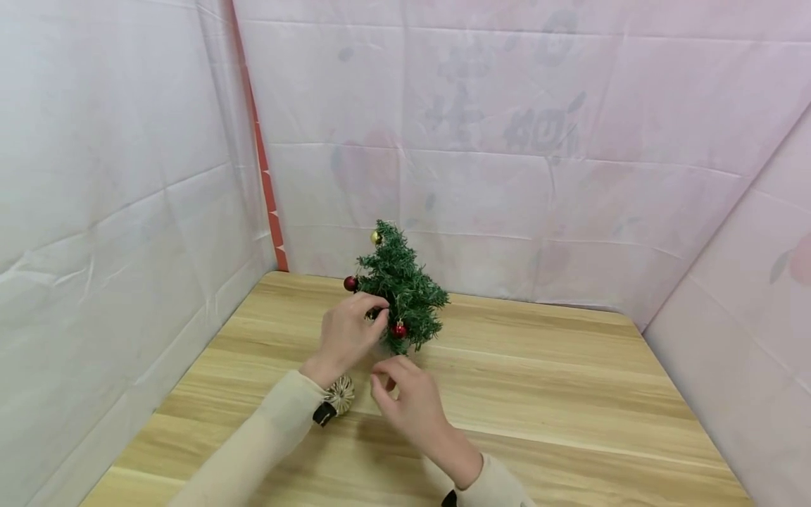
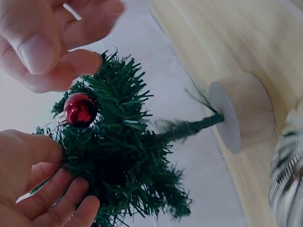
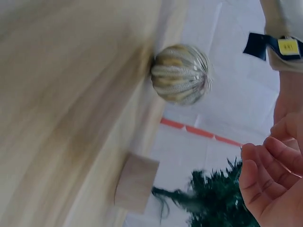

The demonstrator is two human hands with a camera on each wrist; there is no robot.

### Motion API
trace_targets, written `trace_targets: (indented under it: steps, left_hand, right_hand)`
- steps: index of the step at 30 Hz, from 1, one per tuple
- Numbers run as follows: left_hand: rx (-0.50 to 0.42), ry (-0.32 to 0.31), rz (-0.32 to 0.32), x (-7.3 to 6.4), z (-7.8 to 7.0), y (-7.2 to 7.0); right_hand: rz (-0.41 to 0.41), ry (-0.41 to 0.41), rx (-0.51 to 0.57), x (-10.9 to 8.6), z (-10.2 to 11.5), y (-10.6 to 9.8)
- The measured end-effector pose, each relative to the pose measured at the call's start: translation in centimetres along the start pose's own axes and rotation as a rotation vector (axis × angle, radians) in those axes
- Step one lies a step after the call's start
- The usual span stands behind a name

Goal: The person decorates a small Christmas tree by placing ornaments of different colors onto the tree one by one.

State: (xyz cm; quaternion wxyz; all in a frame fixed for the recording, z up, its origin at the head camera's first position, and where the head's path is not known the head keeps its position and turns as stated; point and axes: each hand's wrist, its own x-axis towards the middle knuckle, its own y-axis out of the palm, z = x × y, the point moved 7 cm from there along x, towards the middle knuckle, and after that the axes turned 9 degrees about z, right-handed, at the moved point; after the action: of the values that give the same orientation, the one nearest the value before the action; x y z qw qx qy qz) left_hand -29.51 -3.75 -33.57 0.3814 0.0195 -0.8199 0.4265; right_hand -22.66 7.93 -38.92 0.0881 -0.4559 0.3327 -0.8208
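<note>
A small artificial Christmas tree stands on a round pale wooden base. A shiny red ball ornament with a gold cap hangs on its near side. My left hand is at the tree's left side, thumb and index bent close together just above that ball; no held thing shows between them. In the left wrist view its fingertips touch the green branches. Lower and nearer, my right hand hovers in front of the tree with loosely bent fingers and holds nothing.
A large gold and silver ribbed ball lies on the wood-grain table, beneath my left wrist. A dark red ball and a small gold ball hang on the tree's left side. Pale cloth walls enclose the table.
</note>
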Motion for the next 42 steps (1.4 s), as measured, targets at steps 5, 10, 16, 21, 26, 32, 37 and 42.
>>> trace_targets:
  steps: [5,10,16,21,26,32,37,42]
  left_hand:
    - [-0.065,-0.01,0.035,0.2,1.4,-0.2]
    - [-0.162,-0.02,0.072,0.4,2.6,-0.3]
    - [-0.213,-0.03,0.1,0.7,3.3,-0.1]
    - [-0.218,-0.021,0.102,1.0,3.5,-0.2]
    - [-0.226,-0.017,0.1,1.2,3.9,-0.1]
    - [-0.239,-0.054,0.117,1.2,4.6,-0.1]
    - [-0.228,-0.081,0.125,1.1,5.2,-0.1]
    - [-0.206,-0.092,0.094,1.1,5.7,-0.5]
  right_hand:
    - [0.064,0.021,-0.023,0.7,0.4,2.2]
    - [0.13,0.074,-0.013,1.1,0.3,3.8]
    - [0.16,0.117,-0.033,0.9,0.1,5.0]
    - [0.174,0.157,-0.031,0.5,-0.5,5.7]
    - [0.187,0.199,-0.002,0.1,-1.2,6.3]
    - [0.258,0.28,0.011,-0.4,-1.7,7.4]
    - [0.324,0.347,0.045,-0.7,-2.0,8.1]
    - [0.391,0.401,0.042,-0.8,-2.2,8.7]
